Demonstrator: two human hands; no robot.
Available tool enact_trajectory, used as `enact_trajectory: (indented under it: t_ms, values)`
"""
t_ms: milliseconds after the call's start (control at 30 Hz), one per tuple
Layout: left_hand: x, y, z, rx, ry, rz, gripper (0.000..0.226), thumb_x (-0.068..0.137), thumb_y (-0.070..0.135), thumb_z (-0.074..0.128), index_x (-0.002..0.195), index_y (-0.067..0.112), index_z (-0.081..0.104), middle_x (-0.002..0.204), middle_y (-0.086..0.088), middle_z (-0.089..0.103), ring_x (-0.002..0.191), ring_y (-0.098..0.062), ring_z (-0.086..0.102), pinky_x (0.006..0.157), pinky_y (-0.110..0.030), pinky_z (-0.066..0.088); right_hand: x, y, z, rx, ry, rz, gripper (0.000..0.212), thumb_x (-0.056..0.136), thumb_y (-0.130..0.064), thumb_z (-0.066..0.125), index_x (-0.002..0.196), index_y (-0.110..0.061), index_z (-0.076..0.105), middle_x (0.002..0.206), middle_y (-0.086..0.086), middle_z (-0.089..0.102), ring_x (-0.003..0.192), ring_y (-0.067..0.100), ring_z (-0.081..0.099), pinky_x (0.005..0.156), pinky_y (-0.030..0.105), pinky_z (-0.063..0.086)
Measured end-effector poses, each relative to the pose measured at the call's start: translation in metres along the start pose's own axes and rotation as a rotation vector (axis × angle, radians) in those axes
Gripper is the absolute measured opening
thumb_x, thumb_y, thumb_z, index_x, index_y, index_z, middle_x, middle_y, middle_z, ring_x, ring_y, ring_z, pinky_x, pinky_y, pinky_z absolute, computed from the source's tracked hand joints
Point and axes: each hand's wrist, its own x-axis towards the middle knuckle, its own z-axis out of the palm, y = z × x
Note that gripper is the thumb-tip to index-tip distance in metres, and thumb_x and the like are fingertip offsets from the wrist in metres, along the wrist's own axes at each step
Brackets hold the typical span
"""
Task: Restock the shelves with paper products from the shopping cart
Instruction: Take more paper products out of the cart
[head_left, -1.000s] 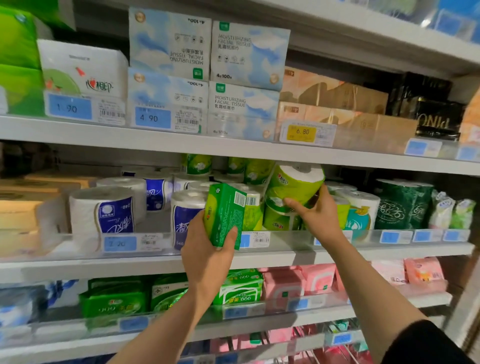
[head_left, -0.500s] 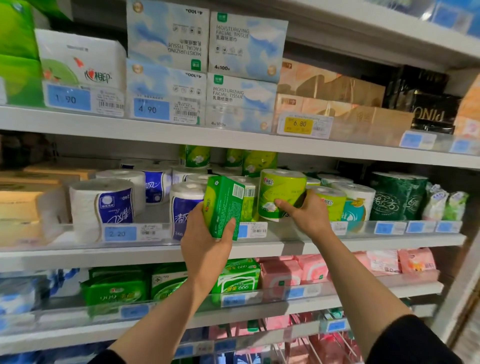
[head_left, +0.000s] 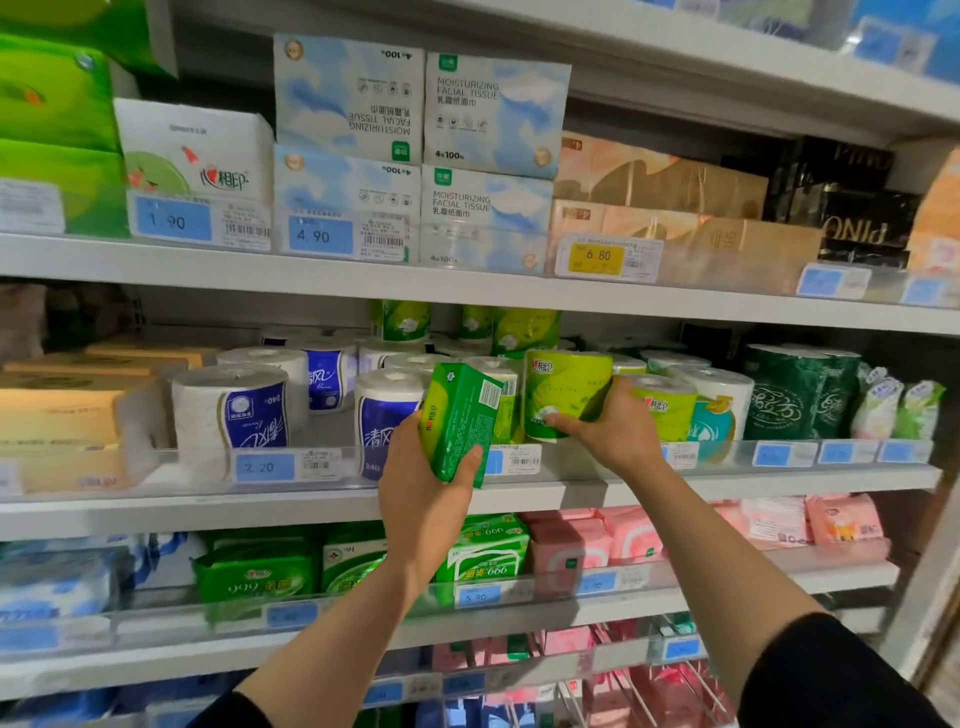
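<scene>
At middle shelf (head_left: 519, 496) | left hand (head_left: 421, 493) holds green pack (head_left: 457, 421) | right hand (head_left: 613, 423) grips green roll (head_left: 566, 389)

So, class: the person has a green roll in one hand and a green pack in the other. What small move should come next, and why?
Probably release the green roll: it already stands upright on the middle shelf among like rolls, the right hand gripping its base. That would free the hand to help shelve the green pack, which the left hand holds in front of the shelf.
</scene>
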Motion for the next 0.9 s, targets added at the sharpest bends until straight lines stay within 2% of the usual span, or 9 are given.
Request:
enact_trajectory:
  t_ms: [133,267,367,467,567,633,733,833,900]
  values:
    - [-0.001,0.001,-0.005,0.003,0.046,0.004,0.053,0.08,0.029,0.075,0.126,0.018,0.05,0.11,0.006,0.062,0.097,-0.01,0.058,0.08,-0.022,0.044,0.002,-0.008,0.016,0.049,-0.012,0.003,0.072,0.069,-0.042,0.085,0.111,-0.004,0.04,0.111,0.014,0.056,0.099,0.033,0.058,0.079,0.041,0.048]
    - [0.0,0.0,-0.008,0.044,0.02,0.028,0.058,0.079,0.031,0.076,0.128,0.018,0.048,0.113,0.005,0.06,0.098,-0.011,0.057,0.085,-0.03,0.049,0.005,-0.013,0.026,0.087,-0.061,0.033,0.074,0.071,-0.032,0.086,0.117,-0.003,0.036,0.121,0.017,0.054,0.108,0.035,0.057,0.09,0.042,0.048]
    - [0.001,-0.002,-0.009,0.066,0.013,0.039,0.059,0.078,0.032,0.076,0.128,0.017,0.048,0.113,0.004,0.06,0.099,-0.014,0.058,0.087,-0.037,0.051,0.01,-0.017,0.026,0.072,-0.136,0.115,0.099,0.066,-0.028,0.09,0.134,0.002,0.026,0.132,0.02,0.051,0.119,0.037,0.053,0.096,0.042,0.046]
    - [0.001,-0.004,-0.008,0.068,0.021,0.058,0.057,0.078,0.031,0.077,0.126,0.016,0.05,0.109,0.002,0.061,0.097,-0.015,0.059,0.083,-0.037,0.052,0.004,-0.018,0.029,0.128,-0.011,0.115,0.124,0.061,-0.04,0.091,0.151,-0.008,0.011,0.149,0.021,0.032,0.135,0.038,0.037,0.104,0.048,0.041]
    - [0.002,-0.007,-0.008,0.063,0.028,0.091,0.052,0.078,0.032,0.077,0.121,0.015,0.052,0.103,0.002,0.062,0.092,-0.016,0.06,0.078,-0.039,0.053,-0.004,-0.013,0.028,0.079,0.213,-0.061,0.085,0.077,-0.051,0.075,0.147,-0.021,0.036,0.147,0.014,0.037,0.134,0.033,0.036,0.099,0.046,0.043]
    - [0.003,-0.008,-0.007,0.054,0.034,0.101,0.049,0.078,0.032,0.077,0.118,0.016,0.054,0.1,0.003,0.063,0.09,-0.014,0.059,0.077,-0.037,0.053,-0.002,-0.008,0.027,-0.042,0.201,-0.135,0.055,0.088,-0.048,0.064,0.134,-0.019,0.055,0.139,0.011,0.049,0.127,0.032,0.041,0.096,0.042,0.042]
    - [0.005,-0.004,-0.008,-0.012,0.03,0.055,0.046,0.078,0.03,0.078,0.115,0.021,0.053,0.096,0.01,0.063,0.087,-0.008,0.06,0.075,-0.031,0.053,0.002,-0.006,0.027,-0.073,0.123,-0.1,0.05,0.092,-0.046,0.06,0.132,-0.016,0.058,0.137,0.011,0.052,0.127,0.033,0.04,0.1,0.043,0.039]
    - [0.006,0.001,-0.013,-0.129,0.023,-0.025,0.048,0.077,0.027,0.08,0.115,0.021,0.051,0.096,0.013,0.062,0.088,-0.004,0.061,0.073,-0.022,0.052,-0.01,-0.018,0.029,-0.043,0.199,-0.151,0.047,0.092,-0.039,0.063,0.129,-0.011,0.059,0.142,0.013,0.049,0.132,0.034,0.036,0.106,0.041,0.032]
    - [0.007,0.004,-0.018,-0.211,0.004,-0.077,0.046,0.075,0.025,0.081,0.112,0.023,0.054,0.095,0.013,0.064,0.086,0.0,0.062,0.07,-0.014,0.05,-0.023,-0.028,0.033,0.085,0.281,-0.285,0.039,0.09,-0.034,0.065,0.117,-0.006,0.066,0.124,0.014,0.061,0.12,0.033,0.05,0.097,0.038,0.039]
